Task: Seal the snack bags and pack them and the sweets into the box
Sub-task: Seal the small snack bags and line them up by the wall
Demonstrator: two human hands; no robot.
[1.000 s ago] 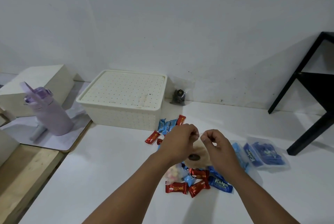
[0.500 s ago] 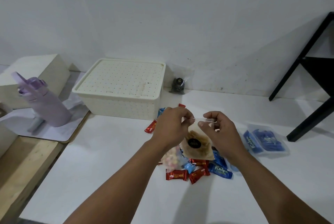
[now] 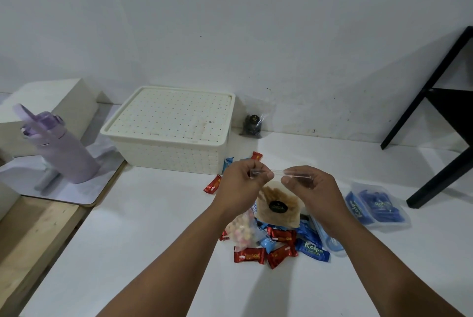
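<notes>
- Head view, against the earlier frames: both hands have risen off the pile and drawn apart, so the snack bag that was bunched low between them now hangs with its clear top edge stretched level.
- Head view, left hand: thumb and forefinger pinch the left end of the bag's zip strip; the other fingers are curled in behind.
- Head view, right hand: fingers curled, thumb pressing the strip's right end against them. How much of the seam is already closed cannot be told.
- Doing it well, as I judge: keep the strip taut and level, run one pinch along it from end to end, and press out air first so the bag packs flat.
- Head view, the rest of the job: sweets lie scattered on the table under the bag, a bag of blue packets sits to the right, and the box stands behind with its lid still on.
</notes>
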